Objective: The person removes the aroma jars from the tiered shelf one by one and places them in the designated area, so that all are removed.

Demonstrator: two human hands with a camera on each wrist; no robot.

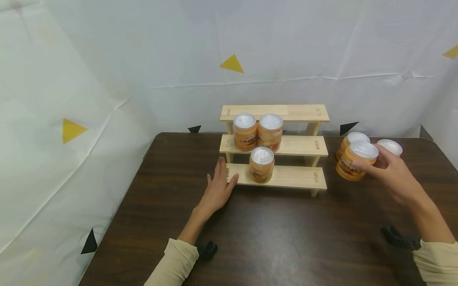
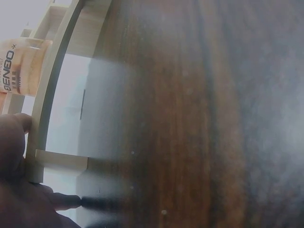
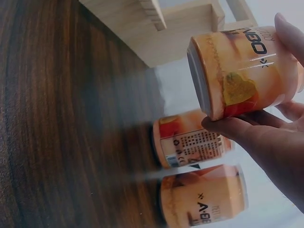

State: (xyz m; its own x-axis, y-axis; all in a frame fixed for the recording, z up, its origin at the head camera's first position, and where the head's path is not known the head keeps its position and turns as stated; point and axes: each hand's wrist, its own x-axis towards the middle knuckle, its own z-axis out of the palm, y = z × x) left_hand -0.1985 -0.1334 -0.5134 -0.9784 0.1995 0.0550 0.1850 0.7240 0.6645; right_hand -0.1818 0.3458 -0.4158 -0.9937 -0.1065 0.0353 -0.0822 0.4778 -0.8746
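- One held can is in your right hand, to the right of the wooden rack. Your fingers and thumb curl round its sides, parted only as wide as its body.
- Its base appears to be off the table, so the step in hand looks like a lift. Use a snug grip without squeezing; the walls may dent.
- Mind the left rear can and the right rear can, both standing close behind. Draw yours up and towards you before any sideways move, so the base doesn't clip either.
- Carry it level, silver lid uppermost.
- Your left hand has its fingers nearly straight and spread, thumb at the bottom shelf's front edge, holding no can. How hard it presses, you cannot tell from these views; a light touch should steady the rack without shifting it.
- Near the rack, give room to the bottom-shelf can and the middle-shelf pair; a knock could tip them.
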